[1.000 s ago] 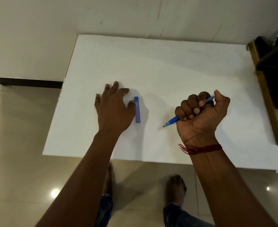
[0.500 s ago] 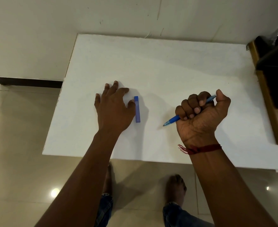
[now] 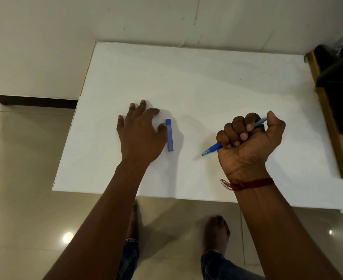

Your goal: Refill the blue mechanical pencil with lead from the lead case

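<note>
This looks like a plain room in a home, though a bare office is possible. A glossy beige tiled floor (image 3: 21,178) fills the lower frame. A scuffed cream painted wall (image 3: 45,37) with a dark skirting strip (image 3: 35,101) runs across the top. A white rectangular bench (image 3: 207,77) stands against it. Bare feet (image 3: 217,231) rest on the tiles at bottom centre.

Right hand (image 3: 249,142) grips pencil (image 3: 213,148); left hand (image 3: 140,134) beside case (image 3: 169,135).
</note>
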